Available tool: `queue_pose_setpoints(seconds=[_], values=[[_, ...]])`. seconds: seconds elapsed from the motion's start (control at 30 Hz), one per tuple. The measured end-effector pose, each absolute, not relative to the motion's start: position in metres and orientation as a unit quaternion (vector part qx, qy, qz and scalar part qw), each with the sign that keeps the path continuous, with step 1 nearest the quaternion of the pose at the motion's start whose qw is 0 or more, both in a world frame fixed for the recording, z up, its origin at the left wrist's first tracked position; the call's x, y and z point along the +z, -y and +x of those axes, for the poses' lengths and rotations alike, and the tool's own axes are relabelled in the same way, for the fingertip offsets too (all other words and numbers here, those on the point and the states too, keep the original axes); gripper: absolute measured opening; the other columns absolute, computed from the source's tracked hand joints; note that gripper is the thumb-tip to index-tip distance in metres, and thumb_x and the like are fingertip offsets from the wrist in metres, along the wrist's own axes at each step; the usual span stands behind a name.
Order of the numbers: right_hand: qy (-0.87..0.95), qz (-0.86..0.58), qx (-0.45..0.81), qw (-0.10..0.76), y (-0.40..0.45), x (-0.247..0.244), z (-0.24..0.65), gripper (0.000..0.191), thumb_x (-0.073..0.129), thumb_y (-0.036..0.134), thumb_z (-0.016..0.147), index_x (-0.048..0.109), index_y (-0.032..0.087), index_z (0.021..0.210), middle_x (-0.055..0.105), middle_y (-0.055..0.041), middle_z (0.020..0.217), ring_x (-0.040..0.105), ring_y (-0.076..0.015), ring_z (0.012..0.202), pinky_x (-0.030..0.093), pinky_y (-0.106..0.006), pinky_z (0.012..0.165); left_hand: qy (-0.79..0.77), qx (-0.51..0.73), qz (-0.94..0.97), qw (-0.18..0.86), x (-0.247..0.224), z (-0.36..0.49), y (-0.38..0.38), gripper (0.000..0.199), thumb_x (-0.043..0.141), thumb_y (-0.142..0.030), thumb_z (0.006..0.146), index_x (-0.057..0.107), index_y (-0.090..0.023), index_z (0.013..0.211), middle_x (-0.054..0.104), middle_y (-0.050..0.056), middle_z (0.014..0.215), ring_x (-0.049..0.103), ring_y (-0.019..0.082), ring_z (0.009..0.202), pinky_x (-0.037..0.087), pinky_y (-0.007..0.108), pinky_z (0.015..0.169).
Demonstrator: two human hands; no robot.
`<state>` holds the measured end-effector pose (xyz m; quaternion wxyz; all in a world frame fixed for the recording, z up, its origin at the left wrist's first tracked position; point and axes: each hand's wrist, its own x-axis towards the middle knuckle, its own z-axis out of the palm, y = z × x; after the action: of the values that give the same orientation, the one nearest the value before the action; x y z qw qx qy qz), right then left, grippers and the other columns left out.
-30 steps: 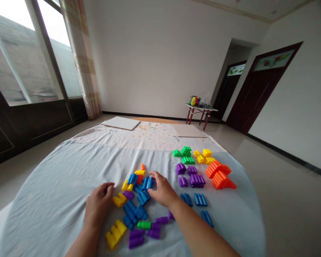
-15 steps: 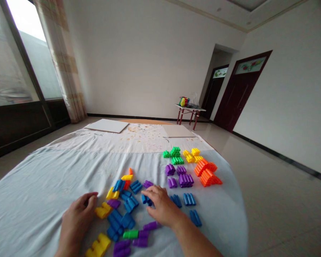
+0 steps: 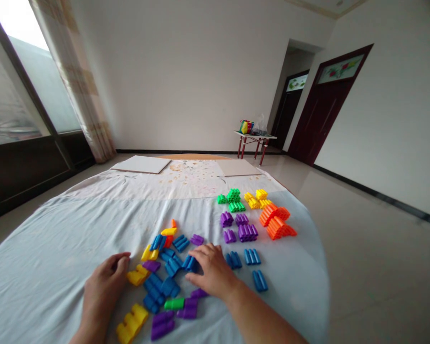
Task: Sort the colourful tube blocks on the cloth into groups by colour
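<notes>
Loose coloured plastic building blocks, shaped like joined tubes, lie across the table in front of me. My right hand (image 3: 213,270) reaches into them, thumb and forefinger closed around a blue block (image 3: 189,263); the hand partly hides it. My left hand (image 3: 107,277) rests on the cloth at the pile's left side, fingers curled in and nothing visible in them. Closest to it is a yellow block (image 3: 138,275). Other pieces between the hands include a purple block (image 3: 151,266), a green block (image 3: 174,304) and several more blue ones.
Right of the pile stand colour groups: green blocks (image 3: 233,196), yellow blocks (image 3: 252,200), purple blocks (image 3: 248,233), orange blocks (image 3: 279,228) and blue blocks (image 3: 252,256). Two flat boards, a white one (image 3: 142,164) and a beige one (image 3: 237,167), lie at the far end of the cloth-covered table (image 3: 75,234).
My right hand has moved slightly left, and the blue block at its fingers now shows farther left. The left hand stays in place. The view has tilted a little downward.
</notes>
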<state>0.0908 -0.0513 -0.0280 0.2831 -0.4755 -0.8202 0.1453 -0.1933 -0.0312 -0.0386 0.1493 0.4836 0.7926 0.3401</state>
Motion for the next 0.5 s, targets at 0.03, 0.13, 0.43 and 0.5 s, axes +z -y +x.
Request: queue_pose_setpoints(seconds=[0.03,0.13,0.43,0.5], values=[[0.822,-0.478,0.14,0.277,0.051,-0.029,0.089,0.042,0.073,0.035,0.074,0.064,0.023,0.114,0.065,-0.0057,0.109,0.056,-0.0252,0.105,0.042,-0.042,0.092,-0.794,0.337,0.483,0.148,-0.039,-0.194,0.031,0.038,0.046,-0.045,0.073,0.07,-0.024,0.093,0.071,0.005,0.081,0.064,0.024,0.079,0.046,0.03,0.062],[0.827,-0.463,0.142,0.286,0.049,-0.028,0.088,0.038,0.07,0.026,0.076,0.063,0.023,0.113,0.065,-0.0043,0.109,0.056,-0.0234,0.105,0.043,-0.04,0.092,-0.799,0.325,0.486,0.142,-0.04,-0.195,0.028,0.038,0.045,-0.045,0.075,0.07,-0.024,0.095,0.07,0.005,0.082,0.063,0.025,0.08,0.045,0.032,0.063],[0.777,-0.462,0.168,0.394,0.058,0.015,0.158,0.061,0.054,0.008,0.074,0.047,0.02,0.134,0.058,-0.0086,0.126,0.05,-0.0202,0.12,0.037,-0.04,0.107,-0.81,0.296,0.488,0.136,-0.041,-0.194,0.028,0.039,0.042,-0.046,0.078,0.067,-0.025,0.1,0.069,0.006,0.09,0.062,0.024,0.079,0.044,0.032,0.063],[0.786,-0.486,0.171,0.343,0.06,0.02,0.179,0.06,0.053,0.007,0.073,0.05,0.02,0.131,0.059,-0.0083,0.126,0.05,-0.0212,0.12,0.036,-0.041,0.107,-0.813,0.288,0.487,0.139,-0.039,-0.192,0.027,0.04,0.041,-0.046,0.079,0.067,-0.025,0.102,0.068,0.007,0.092,0.062,0.024,0.08,0.044,0.031,0.063]])
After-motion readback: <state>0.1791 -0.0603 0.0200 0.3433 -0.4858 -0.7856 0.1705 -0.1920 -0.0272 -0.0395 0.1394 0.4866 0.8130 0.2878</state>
